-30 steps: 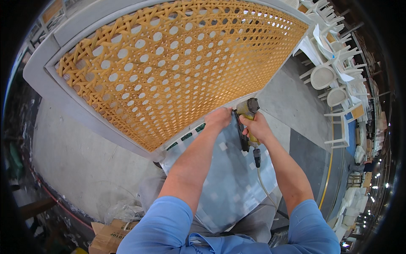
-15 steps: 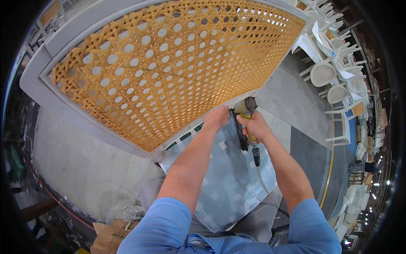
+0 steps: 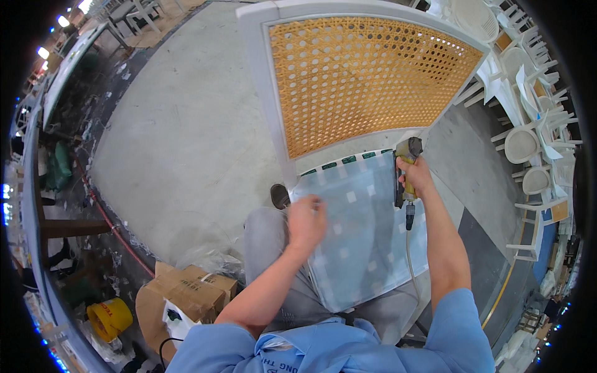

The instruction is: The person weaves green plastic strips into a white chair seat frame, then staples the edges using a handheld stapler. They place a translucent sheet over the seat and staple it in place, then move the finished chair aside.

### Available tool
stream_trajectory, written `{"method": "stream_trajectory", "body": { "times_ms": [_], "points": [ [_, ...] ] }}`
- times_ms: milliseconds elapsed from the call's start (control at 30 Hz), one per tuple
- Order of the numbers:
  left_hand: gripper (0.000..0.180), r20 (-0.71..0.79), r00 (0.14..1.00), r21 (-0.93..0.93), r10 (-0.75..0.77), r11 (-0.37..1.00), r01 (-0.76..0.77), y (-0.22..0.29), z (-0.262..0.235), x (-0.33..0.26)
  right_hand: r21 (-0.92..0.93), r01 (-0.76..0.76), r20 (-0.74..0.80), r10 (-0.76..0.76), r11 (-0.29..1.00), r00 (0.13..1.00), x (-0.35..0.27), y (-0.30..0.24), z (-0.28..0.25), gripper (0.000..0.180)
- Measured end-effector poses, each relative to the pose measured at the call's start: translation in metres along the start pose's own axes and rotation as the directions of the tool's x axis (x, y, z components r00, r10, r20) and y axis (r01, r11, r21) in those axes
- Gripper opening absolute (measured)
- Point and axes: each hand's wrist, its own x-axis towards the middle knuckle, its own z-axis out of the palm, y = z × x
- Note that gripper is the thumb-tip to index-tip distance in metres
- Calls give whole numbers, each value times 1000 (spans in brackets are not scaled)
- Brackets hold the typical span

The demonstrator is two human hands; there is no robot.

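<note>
My right hand (image 3: 415, 175) grips an air staple gun (image 3: 408, 152) with a yellowish body and dark head; its hose fitting points down. The gun's nose is beside the right end of the back edge of a chair seat (image 3: 367, 242), which is covered with bluish clear plastic film and has dark green patches along that edge. My left hand (image 3: 306, 222) is over the seat's left side, its fingers curled and smeared by motion; what they hold, if anything, is hidden. Behind the seat rises a pale-framed chair back with woven cane (image 3: 373, 81).
An opened cardboard box (image 3: 186, 292) and a yellow bucket (image 3: 109, 318) are at lower left. A red hose (image 3: 115, 230) runs along the floor. Many white chair frames (image 3: 522, 146) are stacked at right. The gun's air hose (image 3: 408, 255) trails toward my lap.
My left hand has left the seat's back edge and come nearer, to its left side. The right hand still holds the staple gun. My view has shifted, so the chair back appears smaller and farther right.
</note>
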Motion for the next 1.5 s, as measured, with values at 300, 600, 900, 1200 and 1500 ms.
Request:
{"method": "stream_trajectory", "body": {
  "times_ms": [300, 600, 900, 1200, 1500],
  "points": [
    [86, -104, 841, -313, -532, 820, 480, -57, -3, 53, 80, 23, 388, -53, 996, 920, -100, -18, 110, 30],
    [81, -169, 876, -373, -451, 852, 367, -63, 11, 56, -13, 0, 414, 6, 1000, 910, -103, -33, 186, 27],
    [73, -159, 846, -332, -509, 835, 439, -55, 13, 55, -85, 86, 396, -45, 993, 917, -94, -25, 202, 38],
    [74, -156, 887, -400, -434, 849, 344, -62, 25, 57, -191, 97, 326, -30, 977, 945, -106, -41, 198, 57],
    [96, -120, 907, -407, -403, 854, 326, -58, 22, 71, 56, 90, 32, -92, 994, 995, -260, -18, -6, 34]
  ]
}}
